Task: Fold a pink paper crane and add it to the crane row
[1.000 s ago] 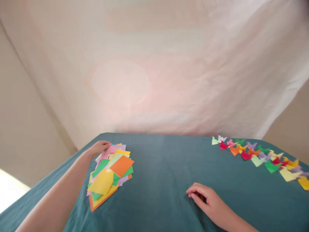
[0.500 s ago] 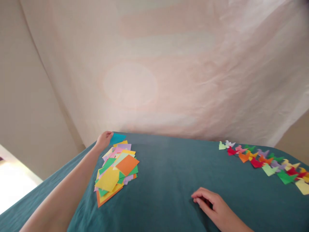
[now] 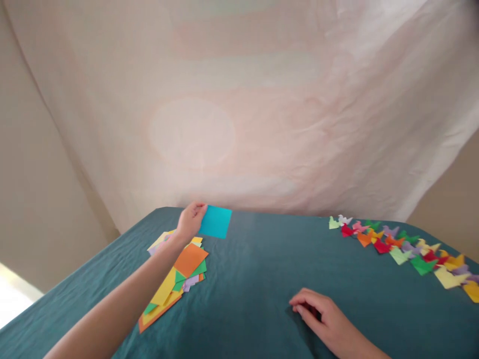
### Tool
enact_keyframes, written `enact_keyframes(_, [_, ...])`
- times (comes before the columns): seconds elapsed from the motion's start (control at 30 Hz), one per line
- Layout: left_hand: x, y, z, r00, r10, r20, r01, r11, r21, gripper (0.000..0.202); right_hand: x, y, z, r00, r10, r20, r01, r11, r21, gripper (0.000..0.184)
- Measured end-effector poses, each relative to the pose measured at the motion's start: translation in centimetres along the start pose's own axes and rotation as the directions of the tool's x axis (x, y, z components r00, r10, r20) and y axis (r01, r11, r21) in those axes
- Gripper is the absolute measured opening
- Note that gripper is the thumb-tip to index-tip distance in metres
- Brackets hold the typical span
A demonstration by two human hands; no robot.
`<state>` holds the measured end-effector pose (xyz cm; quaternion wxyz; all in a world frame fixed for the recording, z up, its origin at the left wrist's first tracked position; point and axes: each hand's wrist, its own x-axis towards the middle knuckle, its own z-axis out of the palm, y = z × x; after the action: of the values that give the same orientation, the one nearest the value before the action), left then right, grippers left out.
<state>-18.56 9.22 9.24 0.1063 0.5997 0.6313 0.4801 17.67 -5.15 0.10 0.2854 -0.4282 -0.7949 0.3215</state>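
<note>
My left hand [image 3: 191, 219] pinches a square sheet of blue paper [image 3: 217, 222] by its left corner, holding it up above the far side of the table. Below it, partly hidden by my left forearm, lies a loose pile of coloured paper squares [image 3: 191, 260] in orange, yellow, green and lilac. My right hand [image 3: 318, 316] rests at the near side of the table, its fingers loosely curled together with the thumb close to them. Nothing shows in it.
Several small folded paper birds [image 3: 399, 255] in many colours stand in slanting rows along the right side. A dark teal cloth [image 3: 254, 279] covers the table. Behind its far edge hangs a pale, creased sheet [image 3: 280, 124].
My left hand has moved right with the blue paper, lifting it away from the pile's far end, so more of the sheet shows. My right hand stays nearly in place. The view has shifted slightly.
</note>
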Motion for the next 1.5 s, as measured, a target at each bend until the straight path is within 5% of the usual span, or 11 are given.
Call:
enact_keyframes(0.1, [-4.0, 3.3, 4.6, 0.95, 0.05, 0.307, 0.02, 0.975, -0.219, 0.037, -0.2, 0.3, 0.0, 0.994, -0.059, -0.096, 0.055, 0.998, -0.035, 0.02])
enact_keyframes(0.23, [-9.5, 6.4, 10.0, 0.799, 0.104, 0.592, 0.175, 0.902, -0.395, 0.031, -0.6, 0.7, -0.7, 0.905, -0.277, -0.323, 0.171, 0.932, -0.318, 0.041])
enact_keyframes(0.33, [-12.2, 7.4, 13.0, 0.715, 0.126, 0.688, 0.245, 0.876, -0.415, 0.029, -0.8, 0.6, -1.5, 0.855, -0.447, -0.263, 0.254, 0.803, -0.539, 0.044])
enact_keyframes(0.5, [-13.7, 7.5, 15.7, 0.707, 0.136, 0.694, 0.204, 0.9, -0.385, 0.025, -0.7, 0.3, -2.1, 0.876, -0.461, -0.146, 0.288, 0.74, -0.608, 0.032])
enact_keyframes(0.73, [-14.0, 7.2, 14.4, 0.713, 0.272, 0.646, 0.054, 0.898, -0.437, 0.018, 0.0, 1.0, -2.1, 0.933, -0.34, -0.12, 0.229, 0.816, -0.531, 0.023])
enact_keyframes(0.9, [-15.3, 8.2, 11.7, 0.557, 0.432, 0.709, -0.259, 0.902, -0.346, 0.02, 0.3, 1.5, -2.0, 0.969, -0.225, -0.106, 0.153, 0.877, -0.456, 0.018])
enact_keyframes(1.07, [-16.0, 8.2, 11.4, 0.539, 0.447, 0.714, -0.326, 0.892, -0.313, 0.027, 0.2, 1.4, -2.0, 0.984, -0.115, -0.132, 0.064, 0.938, -0.34, 0.017])
enact_keyframes(1.2, [-15.5, 7.4, 12.0, 0.545, 0.451, 0.707, -0.308, 0.892, -0.332, 0.019, 0.7, 1.1, -2.5, 0.988, -0.019, -0.153, -0.013, 0.978, -0.206, 0.02])
enact_keyframes(1.37, [-15.4, 6.3, 12.5, 0.607, 0.436, 0.665, -0.225, 0.896, -0.382, 0.031, 2.4, 1.6, -3.5, 0.991, 0.096, -0.094, -0.111, 0.98, -0.168, 0.026])
enact_keyframes(1.5, [-15.6, 6.3, 12.2, 0.614, 0.487, 0.621, -0.308, 0.872, -0.38, 0.038, 3.8, 2.4, -4.2, 0.99, 0.127, -0.055, -0.136, 0.971, -0.197, 0.027])
